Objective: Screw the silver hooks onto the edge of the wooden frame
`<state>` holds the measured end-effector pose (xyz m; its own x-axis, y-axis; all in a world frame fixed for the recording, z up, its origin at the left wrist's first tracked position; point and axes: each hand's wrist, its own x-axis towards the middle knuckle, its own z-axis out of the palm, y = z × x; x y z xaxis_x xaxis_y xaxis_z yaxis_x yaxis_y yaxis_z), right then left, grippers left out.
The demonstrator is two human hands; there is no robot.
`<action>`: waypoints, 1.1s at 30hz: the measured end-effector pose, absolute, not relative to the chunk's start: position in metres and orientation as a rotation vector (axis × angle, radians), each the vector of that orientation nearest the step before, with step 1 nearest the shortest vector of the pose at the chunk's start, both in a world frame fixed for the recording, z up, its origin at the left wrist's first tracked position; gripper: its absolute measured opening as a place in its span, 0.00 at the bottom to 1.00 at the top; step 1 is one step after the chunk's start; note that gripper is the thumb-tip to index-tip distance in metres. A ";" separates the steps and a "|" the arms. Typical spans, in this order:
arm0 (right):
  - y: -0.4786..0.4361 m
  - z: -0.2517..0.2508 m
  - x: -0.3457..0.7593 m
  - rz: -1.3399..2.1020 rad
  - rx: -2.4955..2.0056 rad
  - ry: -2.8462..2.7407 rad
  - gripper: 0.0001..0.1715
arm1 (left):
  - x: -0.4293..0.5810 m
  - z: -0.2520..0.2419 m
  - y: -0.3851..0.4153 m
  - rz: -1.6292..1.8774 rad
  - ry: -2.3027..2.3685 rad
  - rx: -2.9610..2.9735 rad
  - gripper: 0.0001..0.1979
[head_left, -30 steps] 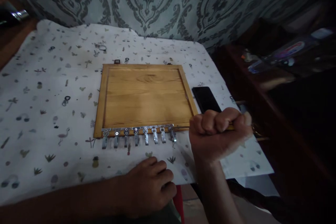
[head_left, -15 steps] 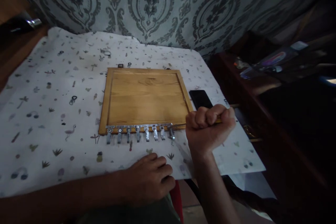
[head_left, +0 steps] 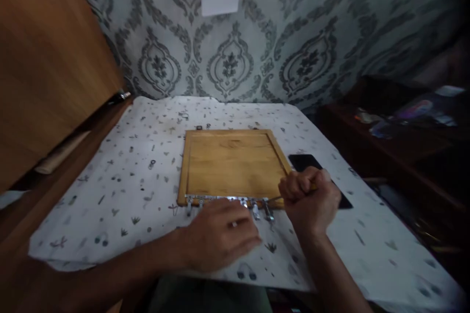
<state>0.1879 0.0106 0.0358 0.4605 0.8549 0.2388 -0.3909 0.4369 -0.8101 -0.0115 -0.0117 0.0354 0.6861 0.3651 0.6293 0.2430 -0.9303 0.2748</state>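
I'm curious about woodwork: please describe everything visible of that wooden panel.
The wooden panel looks golden and grained, with a raised frame around a recessed face. It lies flat on the white printed tablecloth, metal hooks along its near edge. The left hand hides some hooks; whether it or the right hand touches the panel is unclear.

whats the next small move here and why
Probably slide the left hand over to steady the rightmost metal hook: the right hand grips a thin tool reaching that hook at the wooden board's near edge, while the left fingers appear clear of it.
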 end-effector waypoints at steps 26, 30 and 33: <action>0.013 0.026 0.205 0.996 -0.737 -0.679 0.30 | -0.157 -0.025 0.261 0.696 2.110 2.285 0.18; 0.013 0.024 0.206 1.001 -0.711 -0.679 0.30 | -0.131 -0.027 0.280 0.678 2.037 2.326 0.19; 0.011 0.026 0.207 1.029 -0.739 -0.678 0.30 | -0.123 -0.029 0.290 0.655 2.051 2.302 0.19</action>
<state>0.2067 0.0115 0.0259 0.3624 0.9202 0.1482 -0.4995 0.3260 -0.8026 -0.1226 0.2905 -0.0292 0.0668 0.9483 0.3103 0.9526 -0.1531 0.2629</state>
